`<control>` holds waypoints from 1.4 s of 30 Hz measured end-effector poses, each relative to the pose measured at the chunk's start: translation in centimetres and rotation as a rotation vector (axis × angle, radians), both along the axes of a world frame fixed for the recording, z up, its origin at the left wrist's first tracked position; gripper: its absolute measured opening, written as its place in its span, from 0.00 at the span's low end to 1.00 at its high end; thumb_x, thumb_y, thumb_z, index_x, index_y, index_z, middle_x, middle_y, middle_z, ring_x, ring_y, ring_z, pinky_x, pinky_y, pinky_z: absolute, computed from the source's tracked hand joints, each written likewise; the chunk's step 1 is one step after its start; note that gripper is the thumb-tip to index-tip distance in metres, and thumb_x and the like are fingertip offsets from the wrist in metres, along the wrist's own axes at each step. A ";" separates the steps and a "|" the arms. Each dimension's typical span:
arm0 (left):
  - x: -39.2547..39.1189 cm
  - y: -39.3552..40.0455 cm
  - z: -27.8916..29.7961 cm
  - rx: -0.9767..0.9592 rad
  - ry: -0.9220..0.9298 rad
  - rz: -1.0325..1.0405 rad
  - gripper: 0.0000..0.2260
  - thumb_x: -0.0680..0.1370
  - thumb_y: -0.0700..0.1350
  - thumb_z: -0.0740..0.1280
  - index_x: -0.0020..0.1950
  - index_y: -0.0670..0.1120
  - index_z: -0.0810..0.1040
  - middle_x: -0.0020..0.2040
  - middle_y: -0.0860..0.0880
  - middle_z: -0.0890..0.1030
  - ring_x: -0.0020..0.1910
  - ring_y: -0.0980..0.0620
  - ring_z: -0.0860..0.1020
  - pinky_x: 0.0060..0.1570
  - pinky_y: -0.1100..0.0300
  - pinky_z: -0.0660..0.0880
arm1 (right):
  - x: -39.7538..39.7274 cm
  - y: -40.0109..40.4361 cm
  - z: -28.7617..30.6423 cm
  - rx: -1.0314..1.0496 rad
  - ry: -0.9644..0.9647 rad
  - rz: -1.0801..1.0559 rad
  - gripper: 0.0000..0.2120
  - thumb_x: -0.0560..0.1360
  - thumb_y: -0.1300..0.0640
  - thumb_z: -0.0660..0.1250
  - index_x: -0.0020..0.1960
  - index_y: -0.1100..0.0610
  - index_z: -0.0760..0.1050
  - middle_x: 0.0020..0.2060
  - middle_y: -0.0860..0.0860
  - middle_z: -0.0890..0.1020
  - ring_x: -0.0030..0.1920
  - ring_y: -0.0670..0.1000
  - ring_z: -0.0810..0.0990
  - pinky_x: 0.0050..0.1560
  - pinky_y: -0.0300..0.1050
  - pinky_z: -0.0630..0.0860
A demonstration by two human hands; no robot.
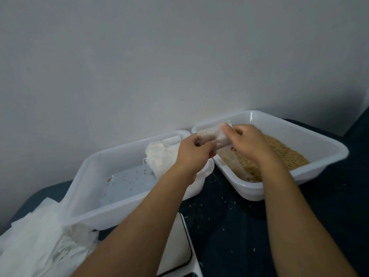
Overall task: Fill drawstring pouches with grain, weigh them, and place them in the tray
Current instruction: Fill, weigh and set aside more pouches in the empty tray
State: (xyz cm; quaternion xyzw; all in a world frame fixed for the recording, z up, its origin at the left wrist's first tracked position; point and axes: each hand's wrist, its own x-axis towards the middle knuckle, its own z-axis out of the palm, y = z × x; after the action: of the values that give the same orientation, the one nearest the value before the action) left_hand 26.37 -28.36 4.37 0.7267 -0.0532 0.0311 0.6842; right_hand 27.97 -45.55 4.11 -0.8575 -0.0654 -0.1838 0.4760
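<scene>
Hands meet above the gap between two white plastic trays on a dark blue tabletop (229,222), both working one small cloth pouch (215,135). The left hand (192,151) has its fingers curled round the pouch's lower left end, while the right hand (246,139) pinches the opposite end, thumb pressed on top of the fabric and fingers folded beneath. The pouch lies roughly level between them, held clear of both trays, its off-white weave showing a pale, speckled filling through the cloth. A thin drawstring (233,149) dangles from its right edge.

The right tray (323,136) holds a bed of tan grain (287,154) banked toward its far side, with a flat translucent sheet (236,166) lying in its near corner. The left tray (83,188) holds a heap of filled pouches (161,154) against its far right wall, partly hidden behind the left wrist; a few stray kernels dot its bare floor. A loose stack of empty pouches (32,236) sits at the left edge of the table, just beside that tray. A white scale (177,248) shows between the forearms at the bottom, its platform partly covered by the left arm. Spilled grains (211,188) speckle the tabletop between the trays and the scale. No brand, label or lettering is legible anywhere in view.
</scene>
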 end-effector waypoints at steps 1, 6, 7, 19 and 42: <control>0.1 -0.1 0.0 -0.004 0.002 -0.007 0.06 0.79 0.37 0.71 0.55 0.42 0.82 0.51 0.41 0.85 0.43 0.53 0.83 0.51 0.57 0.83 | 0.0 -0.1 -0.1 0.028 0.004 0.012 0.27 0.80 0.33 0.59 0.44 0.54 0.83 0.39 0.53 0.85 0.43 0.55 0.84 0.47 0.57 0.81; 0.1 -0.6 -0.3 -0.015 0.007 -0.003 0.05 0.79 0.36 0.71 0.54 0.42 0.82 0.48 0.44 0.84 0.42 0.53 0.83 0.49 0.59 0.82 | -0.1 -0.2 -0.1 0.074 0.101 0.043 0.40 0.74 0.24 0.56 0.50 0.62 0.81 0.50 0.64 0.83 0.50 0.64 0.83 0.57 0.61 0.79; 0.1 -0.5 -0.3 -0.016 0.010 0.005 0.05 0.79 0.36 0.70 0.54 0.42 0.82 0.48 0.44 0.84 0.42 0.53 0.83 0.50 0.59 0.82 | 0.0 -0.2 -0.1 0.047 0.080 0.016 0.39 0.77 0.26 0.56 0.48 0.63 0.81 0.47 0.64 0.83 0.48 0.64 0.83 0.54 0.59 0.80; -0.4 0.1 -0.8 -0.064 0.038 0.034 0.06 0.79 0.36 0.70 0.55 0.43 0.83 0.54 0.41 0.85 0.53 0.47 0.85 0.56 0.54 0.83 | -0.1 0.0 0.0 0.003 0.066 -0.003 0.35 0.81 0.31 0.53 0.38 0.63 0.71 0.33 0.53 0.72 0.34 0.51 0.73 0.39 0.47 0.69; -4.4 1.2 -0.9 -0.392 0.120 -0.164 0.12 0.79 0.37 0.72 0.62 0.41 0.81 0.52 0.45 0.85 0.51 0.53 0.84 0.54 0.54 0.83 | -1.9 1.6 2.8 0.024 -0.208 0.255 0.08 0.81 0.47 0.68 0.45 0.48 0.82 0.41 0.44 0.84 0.44 0.44 0.81 0.48 0.47 0.77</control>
State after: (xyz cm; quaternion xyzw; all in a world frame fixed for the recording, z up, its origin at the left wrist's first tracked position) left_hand 21.99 -27.16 3.48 0.5736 -0.0645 -0.0582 0.8145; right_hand 26.06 -43.99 6.94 -0.8128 -0.2202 -0.2103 0.4965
